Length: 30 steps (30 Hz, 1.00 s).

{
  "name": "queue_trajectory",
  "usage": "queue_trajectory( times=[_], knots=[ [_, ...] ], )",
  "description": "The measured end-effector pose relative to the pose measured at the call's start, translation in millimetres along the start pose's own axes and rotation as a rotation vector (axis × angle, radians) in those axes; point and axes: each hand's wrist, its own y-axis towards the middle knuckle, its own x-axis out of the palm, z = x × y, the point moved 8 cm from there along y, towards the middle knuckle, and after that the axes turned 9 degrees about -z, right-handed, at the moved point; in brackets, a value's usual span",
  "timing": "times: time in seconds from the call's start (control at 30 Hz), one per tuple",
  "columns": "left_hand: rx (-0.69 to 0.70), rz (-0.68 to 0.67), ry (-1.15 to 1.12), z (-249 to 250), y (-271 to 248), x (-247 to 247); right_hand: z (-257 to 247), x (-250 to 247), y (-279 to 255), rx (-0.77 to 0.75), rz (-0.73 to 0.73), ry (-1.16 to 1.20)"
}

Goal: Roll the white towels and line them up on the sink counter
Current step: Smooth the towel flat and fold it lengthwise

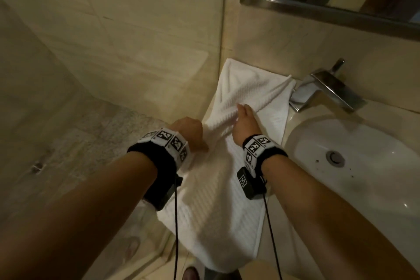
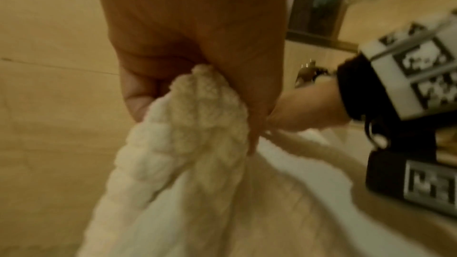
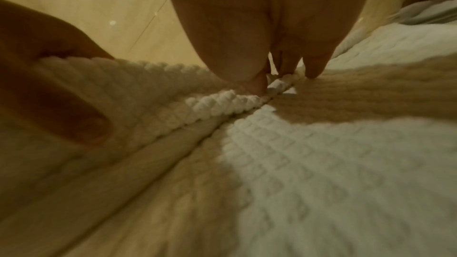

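Note:
A white waffle-weave towel [image 1: 218, 207] lies lengthwise on the sink counter [image 1: 279, 254], its near end hanging over the front edge. A folded-over flap [image 1: 245, 91] runs across its far part. My left hand [image 1: 192, 129] grips a bunched edge of the towel [image 2: 197, 105] at its left side, fingers curled round the cloth. My right hand [image 1: 244, 117] pinches the towel's folded edge [image 3: 279, 85] between thumb and fingertips near the middle. In the right wrist view the left hand [image 3: 49, 85] shows at the left, holding the same ridge of cloth.
A white basin [image 1: 354, 166] with a drain [image 1: 335, 158] sits right of the towel. A chrome tap [image 1: 327, 88] stands behind it. A framed mirror [image 1: 329, 2] hangs above. A beige tiled wall [image 1: 113, 29] closes the left side.

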Motion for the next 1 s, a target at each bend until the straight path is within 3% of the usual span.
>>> queue_trajectory(
  times=[0.13, 0.27, 0.37, 0.47, 0.53, 0.6, 0.67, 0.77, 0.8, 0.83, 0.93, 1.0],
  knots=[
    [-0.004, -0.263, 0.065, -1, -20, 31, 15, 1, -18, 0.035, 0.033, -0.115],
    [-0.068, -0.172, 0.211, -30, -24, 54, 30, 0, -17, 0.06, -0.087, -0.194],
    [0.03, -0.074, 0.318, -15, -49, 45, 26, -5, -30, 0.097, -0.082, -0.151],
    [0.019, 0.055, 0.486, -1, -66, 33, 18, -10, -60, 0.182, 0.068, 0.178],
    [0.04, 0.128, 0.518, 9, -76, 26, 14, 6, -81, 0.267, 0.055, 0.555],
    [0.082, 0.183, 0.5, 24, -90, 21, -9, 43, -104, 0.309, -0.223, 0.935],
    [0.126, 0.152, 0.342, 36, -99, 26, -32, 66, -122, 0.297, -0.424, 1.055],
    [0.207, -0.114, -0.131, 38, -99, 49, -18, 68, -127, 0.326, -0.294, 0.992],
    [0.213, -0.161, -0.175, 33, -101, 55, -8, 67, -129, 0.295, -0.26, 0.877],
    [0.195, -0.168, -0.122, 24, -104, 59, 1, 65, -137, 0.328, -0.253, 0.88],
    [0.088, -0.132, 0.225, -7, -106, 75, 21, 66, -153, 0.304, -0.179, 0.498],
    [0.087, -0.13, 0.306, -17, -108, 90, 30, 74, -154, 0.324, -0.152, 0.761]
  ],
)
